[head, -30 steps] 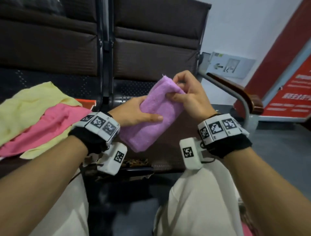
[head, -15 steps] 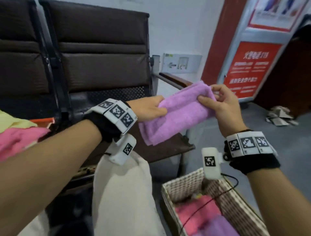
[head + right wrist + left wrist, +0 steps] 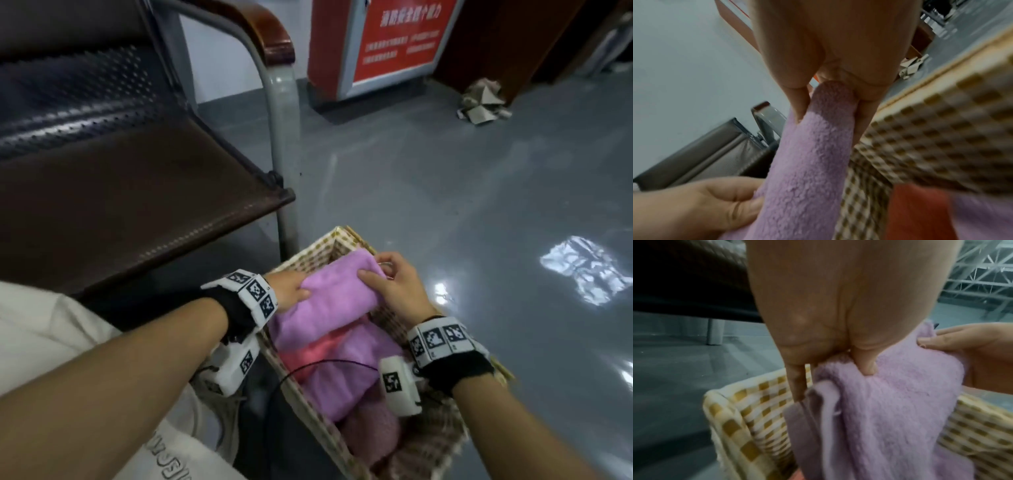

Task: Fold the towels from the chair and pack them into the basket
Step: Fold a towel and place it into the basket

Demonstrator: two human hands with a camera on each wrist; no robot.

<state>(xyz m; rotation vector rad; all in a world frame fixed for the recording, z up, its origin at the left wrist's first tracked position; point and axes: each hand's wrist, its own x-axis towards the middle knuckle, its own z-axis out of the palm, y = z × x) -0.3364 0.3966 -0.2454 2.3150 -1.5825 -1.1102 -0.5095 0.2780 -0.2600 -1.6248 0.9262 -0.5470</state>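
1. Nearest, low in the basket [image 3: 310, 416], lie folded towels already packed: a lilac one [image 3: 346, 377] over a pink one [image 3: 308, 356], with a duller pink fleecy one [image 3: 373, 431] closest to the body. All look soft and napped.
2. Above them the lilac towel [image 3: 337, 294] in hand is a thick folded oblong. It hangs over the far end of the basket, its lower edge touching or just above the packed pile; I cannot tell which.
3. Its long axis runs from the left hand [image 3: 287, 291] up and away to the right hand [image 3: 397, 287], slanting across the basket's length. The move turns on this: judged from here, the towel must go down and be laid flat to fit between the walls.
4. The left fingers [image 3: 867, 365] curl round the towel's near-left end, thumb on top, layered edges hanging below.
5. The right fingers [image 3: 799, 104] pinch the far-right folded corner, close to the basket's far wall. Neither hand is clearly nearer the pile.
6. The basket is rectangular, woven in a tan-and-cream check, stiff-sided, and stands on the floor.
7. Beyond stands the chair [image 3: 137, 192], brown padded seat on a grey metal frame; no towels show on this part.
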